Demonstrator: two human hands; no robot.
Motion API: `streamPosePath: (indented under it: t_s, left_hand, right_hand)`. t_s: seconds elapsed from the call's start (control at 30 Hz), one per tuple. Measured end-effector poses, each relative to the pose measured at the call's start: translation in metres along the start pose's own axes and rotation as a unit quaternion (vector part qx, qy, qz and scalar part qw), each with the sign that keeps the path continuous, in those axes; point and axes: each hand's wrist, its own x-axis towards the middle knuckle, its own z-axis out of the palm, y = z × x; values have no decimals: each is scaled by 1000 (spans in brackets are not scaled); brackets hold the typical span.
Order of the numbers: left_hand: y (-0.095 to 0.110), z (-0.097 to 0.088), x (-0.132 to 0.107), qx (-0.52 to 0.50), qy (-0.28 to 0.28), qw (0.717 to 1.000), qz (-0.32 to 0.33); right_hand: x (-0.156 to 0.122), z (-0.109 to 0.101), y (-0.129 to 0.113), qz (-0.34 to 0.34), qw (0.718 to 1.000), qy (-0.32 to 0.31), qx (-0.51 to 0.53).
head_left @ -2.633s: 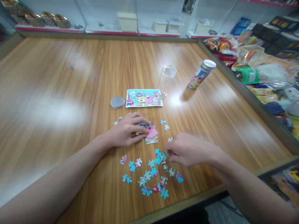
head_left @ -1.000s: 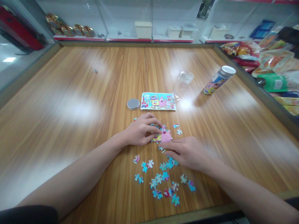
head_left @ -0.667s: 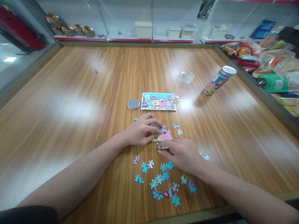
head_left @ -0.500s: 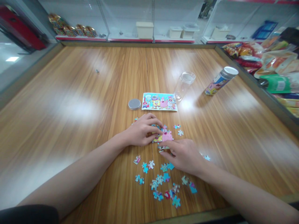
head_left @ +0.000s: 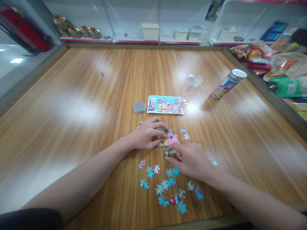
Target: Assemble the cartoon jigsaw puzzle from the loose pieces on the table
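Note:
A partly joined jigsaw puzzle point(head_left: 172, 139) with pink and yellow cartoon figures lies on the wooden table. My left hand point(head_left: 147, 133) rests over its left side, fingers apart and fingertips touching it, hiding part of it. Just below the joined part, my right hand point(head_left: 188, 158) pinches a small jigsaw piece point(head_left: 166, 154) between thumb and forefinger. Several loose pieces point(head_left: 165, 184) lie scattered nearer to me, and a couple more point(head_left: 186, 136) sit to the right. Beyond the hands lies a picture card point(head_left: 165, 104) with the cartoon figures.
Left of the card lies a round grey lid point(head_left: 139, 107). A clear plastic jar point(head_left: 191, 88) and a printed tube point(head_left: 227, 83) stand behind on the right. Packaged snacks point(head_left: 283, 64) line the right edge; shelves with white boxes point(head_left: 150, 31) stand past the table's raised rim point(head_left: 144, 46).
My right forefinger has drawn back slightly and bent, showing more of the piece at the fingertips. The left hand stays in place on the puzzle. The view has shifted a little.

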Motion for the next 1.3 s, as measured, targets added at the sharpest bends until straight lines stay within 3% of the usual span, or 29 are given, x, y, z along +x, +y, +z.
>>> streamPosePath:
  t_s: [0.23, 0.4, 0.8, 1.3]
  left_hand:
    - [1, -1, 1, 2, -1, 1000, -1]
    - [1, -1, 1, 2, -3, 1000, -3]
    - [2, -2, 2, 0, -4, 1000, -2]
    - [0, 1, 0, -2, 0, 1000, -6]
  right_hand:
    - [2, -3, -2, 15, 1000, -15, 19]
    - [3, 1, 0, 16, 1000, 19, -13]
    - [6, 11, -2, -39, 993, 64, -94]
    - [15, 21, 0, -90, 985, 102, -109]
